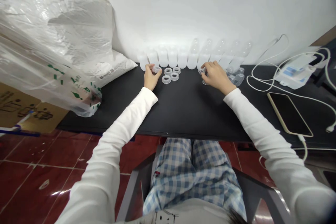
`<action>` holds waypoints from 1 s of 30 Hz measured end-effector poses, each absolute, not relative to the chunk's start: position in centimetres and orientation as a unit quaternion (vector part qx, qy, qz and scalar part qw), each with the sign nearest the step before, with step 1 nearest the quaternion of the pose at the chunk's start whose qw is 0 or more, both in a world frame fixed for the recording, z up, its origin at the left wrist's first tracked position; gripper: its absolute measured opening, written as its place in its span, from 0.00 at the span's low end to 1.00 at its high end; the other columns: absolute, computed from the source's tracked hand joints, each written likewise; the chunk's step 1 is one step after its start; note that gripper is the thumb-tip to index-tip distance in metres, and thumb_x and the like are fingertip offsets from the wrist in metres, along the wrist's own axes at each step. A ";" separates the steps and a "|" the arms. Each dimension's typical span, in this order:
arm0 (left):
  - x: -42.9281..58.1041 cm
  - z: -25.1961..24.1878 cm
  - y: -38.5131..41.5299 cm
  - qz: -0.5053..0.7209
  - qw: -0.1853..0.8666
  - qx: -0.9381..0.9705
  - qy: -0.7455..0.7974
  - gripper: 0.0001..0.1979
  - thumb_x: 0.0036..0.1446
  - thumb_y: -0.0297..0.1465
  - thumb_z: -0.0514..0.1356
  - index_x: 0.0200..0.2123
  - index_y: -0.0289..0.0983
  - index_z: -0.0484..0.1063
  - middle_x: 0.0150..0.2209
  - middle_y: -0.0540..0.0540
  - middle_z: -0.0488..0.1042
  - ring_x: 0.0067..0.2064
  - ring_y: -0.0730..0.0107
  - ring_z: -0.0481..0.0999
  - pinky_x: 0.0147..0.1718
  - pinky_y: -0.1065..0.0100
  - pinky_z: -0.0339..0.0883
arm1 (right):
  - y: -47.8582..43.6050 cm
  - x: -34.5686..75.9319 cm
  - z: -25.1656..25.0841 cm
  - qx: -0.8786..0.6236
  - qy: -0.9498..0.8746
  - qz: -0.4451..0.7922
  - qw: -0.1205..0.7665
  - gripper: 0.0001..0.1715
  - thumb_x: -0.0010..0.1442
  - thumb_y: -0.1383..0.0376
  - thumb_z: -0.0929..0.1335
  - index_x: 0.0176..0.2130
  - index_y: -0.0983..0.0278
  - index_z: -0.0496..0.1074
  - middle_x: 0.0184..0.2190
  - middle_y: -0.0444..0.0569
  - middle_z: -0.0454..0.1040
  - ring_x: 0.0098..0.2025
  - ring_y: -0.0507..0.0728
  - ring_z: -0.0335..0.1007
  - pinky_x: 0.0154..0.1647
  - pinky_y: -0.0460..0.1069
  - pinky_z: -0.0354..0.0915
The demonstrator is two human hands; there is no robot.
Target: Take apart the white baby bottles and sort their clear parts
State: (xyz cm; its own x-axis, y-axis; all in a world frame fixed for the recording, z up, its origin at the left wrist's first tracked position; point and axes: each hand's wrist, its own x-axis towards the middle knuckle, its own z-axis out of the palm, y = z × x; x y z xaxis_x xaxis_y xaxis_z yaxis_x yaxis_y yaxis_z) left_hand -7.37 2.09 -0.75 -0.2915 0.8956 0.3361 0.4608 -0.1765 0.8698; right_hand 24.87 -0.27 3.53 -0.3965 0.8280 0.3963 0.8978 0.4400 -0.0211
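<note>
Between the thumb and fingers of my left hand (151, 79) is a translucent bottle ring (156, 69). Several similar loose rings (174, 76) lie on the black table just right of that hand. My right hand (215, 77) is closed around a small clear bottle teat (202, 71), partly covered by the fingers. More clear teats (238, 78) lie in a pile beyond the right wrist. Behind both hands stands a row of frosted baby bottles (172, 57) against the wall. Those on the right, such as one bottle (194, 54), carry clear domed tops.
Large white plastic bags (78, 35) and a cardboard box (34, 108) crowd the left side. At right are a phone (290, 113) on a cable, a white power adapter (296, 71) and looping white cables (273, 85). The black table's (183, 112) front edge runs above my lap.
</note>
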 end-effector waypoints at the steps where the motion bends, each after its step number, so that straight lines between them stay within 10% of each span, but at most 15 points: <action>1: -7.6 -0.9 2.1 0.506 0.208 0.551 0.631 0.20 0.58 0.35 0.69 0.50 0.39 0.67 0.56 0.36 0.79 0.58 0.57 0.79 0.62 0.57 0.70 | 0.2 24.8 3.6 -0.535 -0.826 -0.100 0.149 0.19 0.67 0.66 0.64 0.54 0.71 0.73 0.50 0.68 0.78 0.58 0.75 0.69 0.58 0.66 0.65; 6: -7.4 -0.8 1.7 0.434 0.197 0.560 0.677 0.18 0.60 0.37 0.67 0.50 0.36 0.71 0.53 0.35 0.81 0.60 0.51 0.78 0.65 0.54 0.66 | 1.1 24.6 4.6 -0.581 -0.808 -0.088 0.045 0.19 0.69 0.64 0.64 0.51 0.72 0.77 0.55 0.70 0.74 0.64 0.77 0.64 0.61 0.68 0.63; 17: -6.4 -0.4 0.9 0.348 0.117 0.588 0.721 0.21 0.64 0.39 0.62 0.57 0.37 0.73 0.62 0.31 0.72 0.68 0.40 0.67 0.70 0.44 0.57 | 2.8 21.3 7.9 -0.589 -0.771 -0.128 0.205 0.37 0.70 0.62 0.58 0.74 0.68 0.54 0.74 0.67 0.55 0.71 0.76 0.55 0.68 0.72 0.57; 30: -5.4 -0.5 0.2 0.455 0.082 0.590 0.662 0.12 0.62 0.28 0.58 0.49 0.40 0.71 0.57 0.32 0.72 0.64 0.39 0.69 0.67 0.36 0.57 | 8.0 20.7 7.0 -0.523 -0.802 -0.143 0.249 0.39 0.70 0.56 0.61 0.74 0.63 0.53 0.65 0.67 0.68 0.70 0.81 0.55 0.67 0.83 0.49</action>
State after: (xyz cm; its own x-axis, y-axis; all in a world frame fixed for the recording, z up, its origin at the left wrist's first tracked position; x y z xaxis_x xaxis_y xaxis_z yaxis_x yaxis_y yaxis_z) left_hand -5.44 0.20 -0.51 -0.2891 0.8562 0.4282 0.7062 -0.1112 0.6992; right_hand 20.74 8.05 6.96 -0.3280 0.7688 0.5490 0.9110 0.4111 -0.0314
